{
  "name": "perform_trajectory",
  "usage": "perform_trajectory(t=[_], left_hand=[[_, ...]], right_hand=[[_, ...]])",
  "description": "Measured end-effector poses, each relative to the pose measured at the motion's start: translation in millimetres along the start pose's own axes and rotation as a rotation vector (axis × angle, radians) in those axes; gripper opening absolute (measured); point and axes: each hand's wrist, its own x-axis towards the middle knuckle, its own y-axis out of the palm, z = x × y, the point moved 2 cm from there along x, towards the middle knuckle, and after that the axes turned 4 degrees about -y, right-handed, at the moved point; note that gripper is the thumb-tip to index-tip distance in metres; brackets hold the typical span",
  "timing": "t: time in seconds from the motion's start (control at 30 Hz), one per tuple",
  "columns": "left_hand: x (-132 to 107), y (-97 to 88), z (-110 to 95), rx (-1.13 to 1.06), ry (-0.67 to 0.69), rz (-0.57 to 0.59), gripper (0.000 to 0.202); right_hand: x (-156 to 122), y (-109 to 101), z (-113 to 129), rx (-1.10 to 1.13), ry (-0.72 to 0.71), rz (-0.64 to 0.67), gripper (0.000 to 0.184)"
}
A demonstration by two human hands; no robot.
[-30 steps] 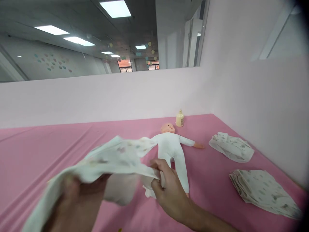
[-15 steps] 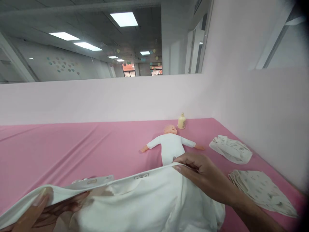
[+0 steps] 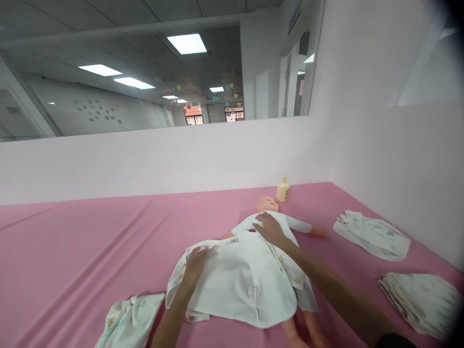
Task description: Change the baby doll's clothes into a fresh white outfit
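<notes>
A white baby shirt (image 3: 235,280) with small buttons and a label lies spread across the body of a baby doll (image 3: 267,204) dressed in a white long-sleeved garment. My left hand (image 3: 195,260) is on the shirt's upper left part, fingers curled and closed on the cloth. Over the doll's chest, at the shirt's upper right edge, my right hand (image 3: 268,228) rests with its fingers apart. The doll's legs show below the shirt, and its arm on the left is mostly covered.
A pale yellow pump bottle (image 3: 283,190) stands beyond the doll's head. Folded patterned cloths (image 3: 371,234) and a folded stack (image 3: 422,299) lie at the right. Another folded garment (image 3: 132,319) is at the lower left. Pink sheeting (image 3: 90,251) covers the surface, with a wall behind.
The shirt, held up close before me between both hands, now lies farther away over the doll. Both hands have moved forward, and the right hand's fingers have spread.
</notes>
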Motion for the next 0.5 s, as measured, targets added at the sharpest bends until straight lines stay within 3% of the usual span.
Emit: perform_trajectory(t=[0.1,0.13,0.23,0.33,0.43,0.5], left_hand=[[-17,14.3,-11,0.264,0.207,-0.095,0.053],[-24,23.9,-21,0.273,0.294,-0.055,0.05],[-35,68.8,-53,0.194,0.394,0.247,0.043],[-25,122.0,-73,0.097,0.353,0.383,0.044],[-8,164.9,-72,0.019,0.201,0.298,0.043],[0,183.2,-66,-0.015,0.147,0.241,0.038]], right_hand=[[-28,-16,-38,0.088,0.106,-0.17,0.021],[-38,-24,-52,0.169,0.154,-0.245,0.022],[-64,-38,-91,0.449,0.319,-0.366,0.021],[-71,-35,-110,0.573,0.489,-0.381,0.022],[-63,-22,-116,0.721,0.577,-0.296,0.027],[-55,-16,-116,0.847,0.614,-0.242,0.03]])
